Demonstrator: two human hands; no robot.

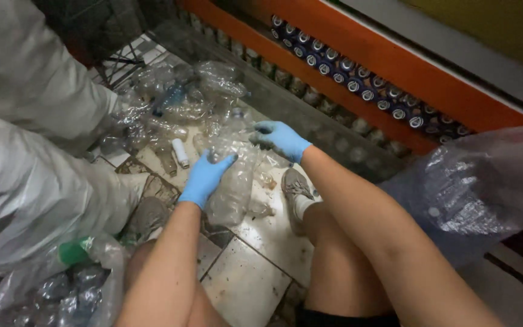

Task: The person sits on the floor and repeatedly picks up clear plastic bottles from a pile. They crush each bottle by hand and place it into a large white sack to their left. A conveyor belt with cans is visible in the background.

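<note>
Both my hands wear blue gloves. My left hand (204, 177) grips the middle of a crushed clear plastic bottle (232, 188) that hangs upright above the tiled floor. My right hand (281, 139) pinches the bottle's top end, near its neck. Beyond them lies a pile of empty clear plastic bottles (180, 103) on the floor. A small white cylinder (180, 152) lies at the pile's near edge.
Large white sacks (25, 145) fill the left side. A clear bag of bottles (68, 290) sits at the lower left, another clear bag (479, 188) at the right. My bare knees and a grey shoe (296, 188) rest on dirty tiles (249, 278). Rows of cans (358, 85) line an orange shelf behind.
</note>
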